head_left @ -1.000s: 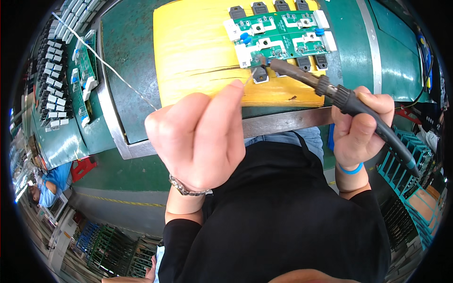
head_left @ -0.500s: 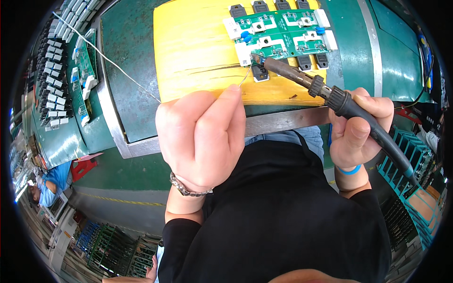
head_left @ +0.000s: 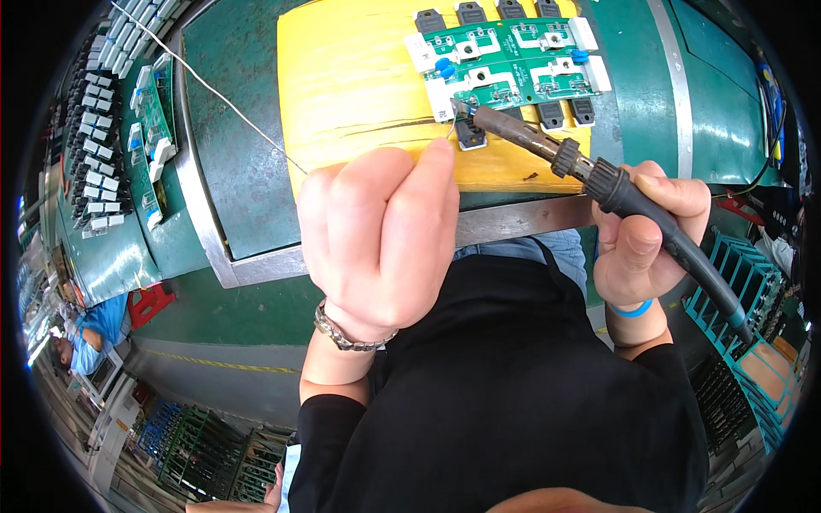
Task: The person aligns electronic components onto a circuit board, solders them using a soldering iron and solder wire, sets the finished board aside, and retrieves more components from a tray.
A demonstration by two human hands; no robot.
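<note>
My right hand (head_left: 646, 235) grips a soldering iron (head_left: 637, 195) by its black handle, the iron slanting up and to the left. Its tip meets the near left edge of a green circuit board (head_left: 517, 75), above one of several black transistors (head_left: 469, 132) sticking out from the board. In my closed left hand (head_left: 380, 231) is a thin solder wire (head_left: 231, 103), pinched between thumb and finger. The wire's short end reaches up to the iron's tip, while its long part trails off to the far left. Under the board lies a yellow pad (head_left: 351, 85).
A metal edge (head_left: 505, 218) frames the green bench top. Further left lie another circuit board (head_left: 154, 137) and rows of white and black parts (head_left: 98, 154). A person in blue (head_left: 103, 333) sits beyond, near a red stool (head_left: 150, 305). Teal racks (head_left: 735, 291) stand at right.
My left hand has moved slightly up and to the right, and the wire's free end beyond my fingers looks shorter. The soldering iron has shifted a little to the left.
</note>
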